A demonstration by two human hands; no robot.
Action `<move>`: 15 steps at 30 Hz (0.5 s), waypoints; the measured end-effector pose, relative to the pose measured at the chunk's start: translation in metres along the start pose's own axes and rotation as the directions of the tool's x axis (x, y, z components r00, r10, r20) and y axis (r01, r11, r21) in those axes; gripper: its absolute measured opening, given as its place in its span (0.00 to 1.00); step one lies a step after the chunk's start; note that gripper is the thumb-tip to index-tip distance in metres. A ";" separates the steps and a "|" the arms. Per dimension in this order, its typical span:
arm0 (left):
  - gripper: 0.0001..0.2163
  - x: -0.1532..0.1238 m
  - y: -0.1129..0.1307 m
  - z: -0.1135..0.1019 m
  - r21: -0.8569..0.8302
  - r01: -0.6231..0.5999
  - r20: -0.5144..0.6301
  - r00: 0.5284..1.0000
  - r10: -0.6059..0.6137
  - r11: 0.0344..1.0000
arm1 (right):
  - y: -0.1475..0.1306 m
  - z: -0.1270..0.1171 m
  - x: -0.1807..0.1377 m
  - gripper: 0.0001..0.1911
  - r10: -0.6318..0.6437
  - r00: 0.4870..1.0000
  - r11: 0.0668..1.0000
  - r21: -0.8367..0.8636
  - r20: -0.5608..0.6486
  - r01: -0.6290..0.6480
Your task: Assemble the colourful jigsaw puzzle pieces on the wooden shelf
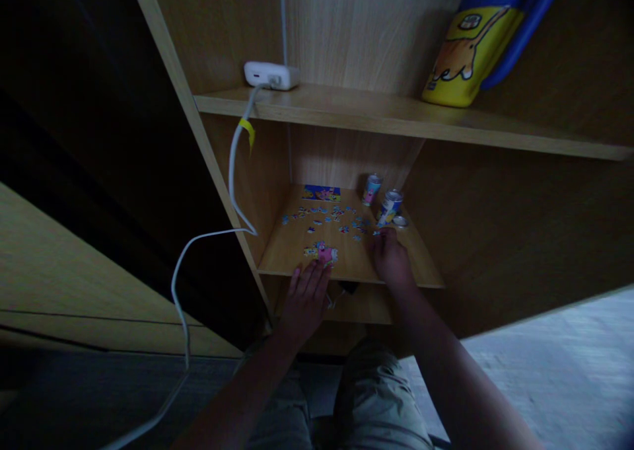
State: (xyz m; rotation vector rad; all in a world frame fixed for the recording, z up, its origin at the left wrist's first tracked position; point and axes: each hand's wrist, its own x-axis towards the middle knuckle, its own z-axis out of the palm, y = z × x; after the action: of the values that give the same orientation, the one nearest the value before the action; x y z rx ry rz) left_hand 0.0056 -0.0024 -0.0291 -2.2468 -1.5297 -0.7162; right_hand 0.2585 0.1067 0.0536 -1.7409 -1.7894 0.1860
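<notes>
A partly joined patch of jigsaw puzzle (324, 254), pink and yellow, lies near the front edge of the lower shelf. My left hand (308, 295) rests at that edge, fingers stretched out, with the fingertips touching the patch's lower side. To the right, my right hand (392, 260) has its fingers pinched at a small blue jigsaw piece (376, 232). Loose jigsaw pieces (344, 229) are scattered behind the patch. Farther back lies a flat picture card (321, 193) with a colourful cartoon print.
Two small printed tins, one at the back (371, 189) and one nearer (389, 207), stand at the right beside a round metal lid (399, 221). Above, the upper shelf (356, 113) holds a white power adapter (271, 75) with a hanging cable (232, 166) and a blue-yellow jug (475, 47).
</notes>
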 end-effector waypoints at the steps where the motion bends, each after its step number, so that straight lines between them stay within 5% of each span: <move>1: 0.34 0.000 0.000 0.000 0.002 0.001 0.007 1.000 -0.001 1.000 | 0.001 0.000 0.000 0.17 -0.005 1.000 1.000 0.004 -0.004 0.005; 15: 0.33 0.001 0.000 -0.005 -0.004 -0.015 -0.004 1.000 0.015 1.000 | -0.006 -0.004 -0.001 0.13 -0.047 0.996 0.984 -0.169 0.076 0.059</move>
State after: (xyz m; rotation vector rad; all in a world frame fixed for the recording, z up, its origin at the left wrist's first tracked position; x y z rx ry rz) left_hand 0.0047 -0.0038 -0.0245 -2.2554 -1.5097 -0.7196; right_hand 0.2549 0.1039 0.0595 -1.8229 -1.9515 0.0755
